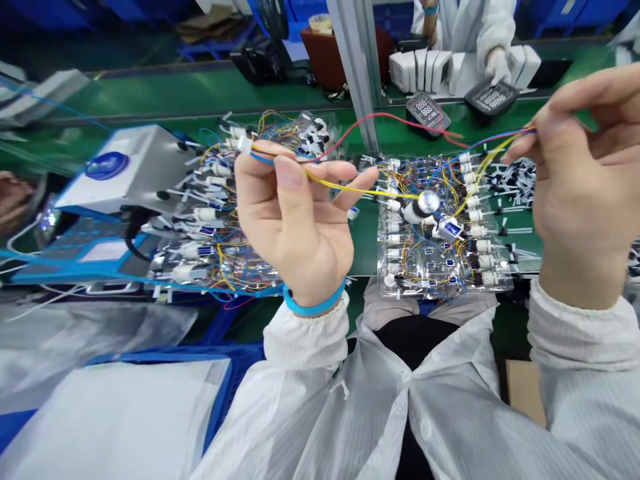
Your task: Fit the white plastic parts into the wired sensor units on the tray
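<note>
Between thumb and fingers, my left hand (300, 220) pinches a bundle of coloured wires near a small white plug (245, 145). A red wire (385, 115) arcs from it towards my right hand (580, 160), whose thumb and fingers are closed on the blue, red and yellow wires (500, 139). A yellow wire (360, 191) runs from my left hand to a small silver-ended motor (423, 205). Close beside this motor is a small blue-and-white boxy part (450, 229). Both hang over a clear plastic tray (387, 267) of similar wired motors.
More wired parts (200, 213) lie on the left, by a white-and-blue machine (130, 170). Black and white small pieces (515, 183) are heaped at right. A metal post (354, 67) rises behind. Across the bench, a co-worker's gloved hand (497, 67) touches a display unit (490, 100).
</note>
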Action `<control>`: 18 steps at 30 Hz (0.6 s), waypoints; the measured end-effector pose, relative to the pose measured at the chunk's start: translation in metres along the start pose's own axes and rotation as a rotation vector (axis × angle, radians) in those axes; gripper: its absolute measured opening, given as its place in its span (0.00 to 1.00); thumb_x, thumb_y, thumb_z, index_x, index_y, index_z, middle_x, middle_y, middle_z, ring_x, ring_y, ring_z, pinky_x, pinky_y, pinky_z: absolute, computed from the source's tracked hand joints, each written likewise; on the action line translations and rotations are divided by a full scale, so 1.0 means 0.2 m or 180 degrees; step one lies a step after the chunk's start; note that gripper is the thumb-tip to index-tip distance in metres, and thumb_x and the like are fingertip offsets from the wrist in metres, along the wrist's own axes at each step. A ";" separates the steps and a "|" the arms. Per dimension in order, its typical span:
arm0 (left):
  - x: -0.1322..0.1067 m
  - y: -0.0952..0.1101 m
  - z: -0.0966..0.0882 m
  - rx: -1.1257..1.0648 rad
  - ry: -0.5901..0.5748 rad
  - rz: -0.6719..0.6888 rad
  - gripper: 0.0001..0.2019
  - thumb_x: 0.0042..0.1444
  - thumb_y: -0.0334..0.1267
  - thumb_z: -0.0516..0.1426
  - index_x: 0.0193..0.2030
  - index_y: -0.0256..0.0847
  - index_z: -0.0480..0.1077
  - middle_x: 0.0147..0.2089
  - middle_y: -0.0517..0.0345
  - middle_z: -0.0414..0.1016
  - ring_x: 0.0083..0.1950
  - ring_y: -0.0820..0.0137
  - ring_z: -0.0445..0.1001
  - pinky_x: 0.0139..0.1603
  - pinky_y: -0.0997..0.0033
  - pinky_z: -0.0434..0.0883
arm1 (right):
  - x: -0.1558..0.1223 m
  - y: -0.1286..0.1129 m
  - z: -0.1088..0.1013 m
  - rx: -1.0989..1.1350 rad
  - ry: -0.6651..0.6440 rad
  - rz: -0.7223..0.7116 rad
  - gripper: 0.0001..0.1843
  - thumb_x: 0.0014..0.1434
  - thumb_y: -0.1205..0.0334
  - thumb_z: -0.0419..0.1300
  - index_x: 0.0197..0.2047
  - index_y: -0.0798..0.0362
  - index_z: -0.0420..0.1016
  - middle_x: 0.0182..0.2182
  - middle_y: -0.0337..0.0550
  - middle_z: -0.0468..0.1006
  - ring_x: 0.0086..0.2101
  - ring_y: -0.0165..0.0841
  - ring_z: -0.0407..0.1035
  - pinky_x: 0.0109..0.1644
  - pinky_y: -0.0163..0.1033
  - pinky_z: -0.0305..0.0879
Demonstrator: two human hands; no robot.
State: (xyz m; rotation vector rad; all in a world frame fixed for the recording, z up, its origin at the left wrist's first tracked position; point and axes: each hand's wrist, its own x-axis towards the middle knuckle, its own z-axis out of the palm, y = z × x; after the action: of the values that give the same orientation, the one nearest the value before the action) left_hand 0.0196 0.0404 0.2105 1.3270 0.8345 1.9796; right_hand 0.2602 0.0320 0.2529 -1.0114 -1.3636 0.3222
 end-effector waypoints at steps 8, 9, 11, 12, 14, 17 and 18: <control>0.10 -0.05 0.08 -0.0380 -0.0329 -0.0720 0.17 0.68 0.61 0.62 0.53 0.54 0.74 0.49 0.58 0.74 0.29 0.80 0.65 0.19 0.76 0.55 | 0.00 0.15 0.14 0.0195 -0.0405 -0.0121 0.09 0.69 0.54 0.71 0.41 0.48 0.77 0.38 0.40 0.80 0.33 0.30 0.78 0.44 0.43 0.82; 0.11 -0.05 0.08 -0.0384 -0.0336 -0.0721 0.17 0.69 0.61 0.61 0.54 0.54 0.74 0.49 0.58 0.74 0.29 0.80 0.64 0.19 0.76 0.54 | 0.01 0.18 0.14 0.0180 -0.0299 -0.0125 0.09 0.68 0.55 0.71 0.41 0.49 0.77 0.38 0.40 0.80 0.32 0.29 0.78 0.43 0.42 0.81; 0.13 -0.05 0.06 -0.0431 -0.0328 -0.0659 0.17 0.70 0.60 0.60 0.55 0.53 0.74 0.47 0.58 0.73 0.29 0.81 0.64 0.20 0.76 0.54 | 0.05 0.22 0.13 0.0203 -0.0032 -0.0176 0.09 0.67 0.57 0.72 0.41 0.51 0.78 0.37 0.39 0.80 0.31 0.28 0.78 0.39 0.39 0.80; 0.14 -0.05 0.05 -0.0420 -0.0303 -0.0618 0.17 0.70 0.60 0.60 0.55 0.52 0.73 0.46 0.58 0.73 0.29 0.81 0.64 0.20 0.77 0.55 | 0.07 0.24 0.12 0.0265 0.0112 -0.0227 0.09 0.66 0.58 0.73 0.40 0.51 0.78 0.35 0.39 0.79 0.29 0.28 0.77 0.36 0.38 0.79; 0.15 -0.08 0.01 -0.0293 -0.0236 -0.0518 0.18 0.70 0.61 0.60 0.54 0.52 0.72 0.44 0.59 0.74 0.29 0.80 0.64 0.21 0.77 0.56 | 0.11 0.25 0.11 0.0455 0.0369 -0.0323 0.09 0.64 0.61 0.74 0.39 0.50 0.78 0.33 0.38 0.78 0.28 0.29 0.75 0.34 0.38 0.78; 0.13 -0.19 0.02 -0.0071 -0.0208 -0.0290 0.19 0.66 0.62 0.63 0.50 0.51 0.71 0.42 0.61 0.74 0.26 0.80 0.62 0.20 0.76 0.57 | 0.12 0.23 0.08 0.0729 0.0453 -0.0310 0.08 0.64 0.64 0.72 0.40 0.49 0.76 0.35 0.39 0.75 0.30 0.30 0.74 0.37 0.42 0.79; 0.12 -0.25 0.03 0.0063 -0.0228 -0.0220 0.19 0.66 0.63 0.63 0.49 0.51 0.72 0.42 0.61 0.74 0.26 0.80 0.62 0.20 0.76 0.58 | 0.12 0.21 0.07 0.0747 0.0343 -0.0167 0.07 0.66 0.63 0.71 0.42 0.48 0.76 0.39 0.39 0.74 0.33 0.30 0.74 0.41 0.42 0.80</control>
State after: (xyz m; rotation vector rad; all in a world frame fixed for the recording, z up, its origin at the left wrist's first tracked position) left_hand 0.0243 0.0900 0.1875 1.3543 0.8566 1.8642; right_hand 0.2672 0.0785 0.2353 -0.7859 -1.2212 0.3738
